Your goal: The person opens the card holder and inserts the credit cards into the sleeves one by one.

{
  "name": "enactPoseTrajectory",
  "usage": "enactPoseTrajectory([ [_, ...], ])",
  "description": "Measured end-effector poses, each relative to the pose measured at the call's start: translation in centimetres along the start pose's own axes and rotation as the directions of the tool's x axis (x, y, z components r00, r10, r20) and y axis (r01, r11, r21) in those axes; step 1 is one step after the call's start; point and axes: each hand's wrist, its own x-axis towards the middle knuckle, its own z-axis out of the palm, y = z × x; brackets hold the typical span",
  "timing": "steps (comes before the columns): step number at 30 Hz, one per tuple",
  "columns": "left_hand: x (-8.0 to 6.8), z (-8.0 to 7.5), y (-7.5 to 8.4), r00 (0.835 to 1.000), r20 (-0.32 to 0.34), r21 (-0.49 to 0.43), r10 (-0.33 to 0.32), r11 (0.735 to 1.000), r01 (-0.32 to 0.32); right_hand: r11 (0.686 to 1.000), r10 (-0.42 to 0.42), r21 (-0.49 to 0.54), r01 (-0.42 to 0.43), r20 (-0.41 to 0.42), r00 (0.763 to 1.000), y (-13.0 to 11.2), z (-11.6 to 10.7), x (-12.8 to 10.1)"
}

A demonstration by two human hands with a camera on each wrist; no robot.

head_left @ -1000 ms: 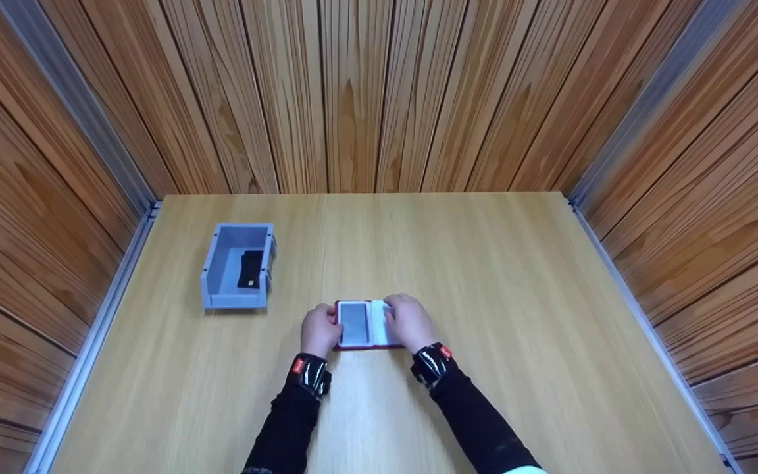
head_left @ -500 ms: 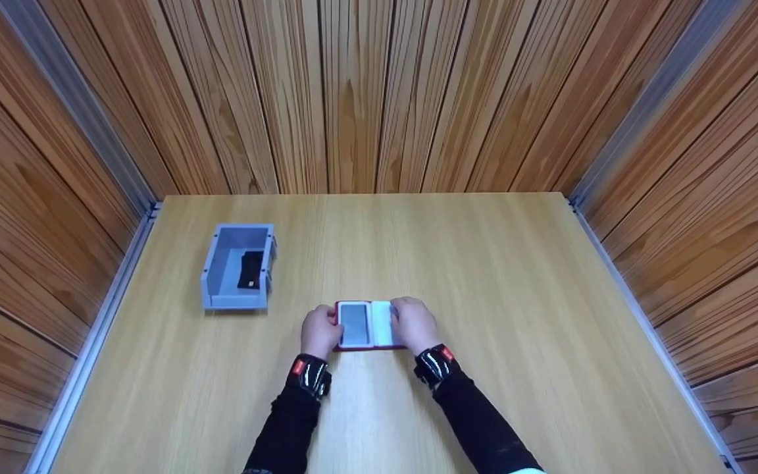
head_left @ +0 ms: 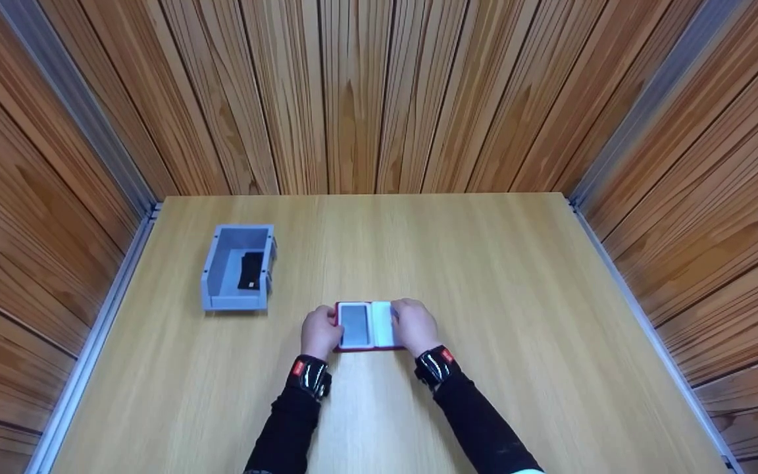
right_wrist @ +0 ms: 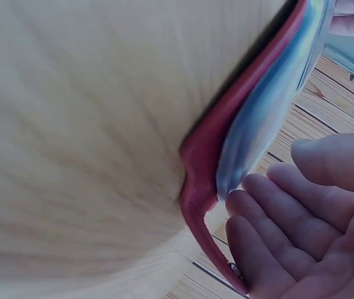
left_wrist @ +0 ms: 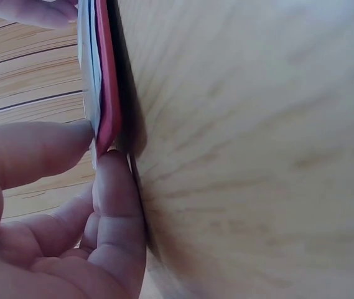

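pale wood tabletop [head_left: 497, 276] is filling the lower frame, plank walls [head_left: 379, 99] are rising around it, and a blue-gray bin [head_left: 234, 303] is sitting left of center with something black [head_left: 251, 270] inside. the red card wallet [head_left: 354, 326] is sitting opened out, low center, right between both hands. left hand [head_left: 318, 331] is pinching its left edge, thumb on top; right hand [head_left: 415, 324] is just touching the right end, fingers loose, thumb apart.

A brown, vertically planked wooden back wall [head_left: 353, 99] stands at twelve o'clock. A straight grey metal post [head_left: 79, 99] lines the corner at ten o'clock; a pale wood-grain tabletop [head_left: 464, 257] carries a whitish sheen toward six.
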Motion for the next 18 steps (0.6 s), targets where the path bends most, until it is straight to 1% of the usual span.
enactPoseTrajectory([
  [4,0.04,0.03,-0.02,1.000,0.005,-0.011,-0.018,1.000,0.019,1.000,-0.004,-0.001,0.004,-0.006,1.000,0.06,0.19,-0.05],
  [14,0.20,0.22,-0.22,1.000,-0.002,0.000,-0.005,1.000,0.005,0.999,-0.014,-0.033,0.015,0.004,1.000,-0.02,0.20,-0.09],
  [18,0.14,0.15,-0.22,1.000,-0.010,0.002,0.010,1.000,-0.010,0.998,-0.036,-0.045,0.035,-0.014,0.999,0.04,0.30,-0.14],
])
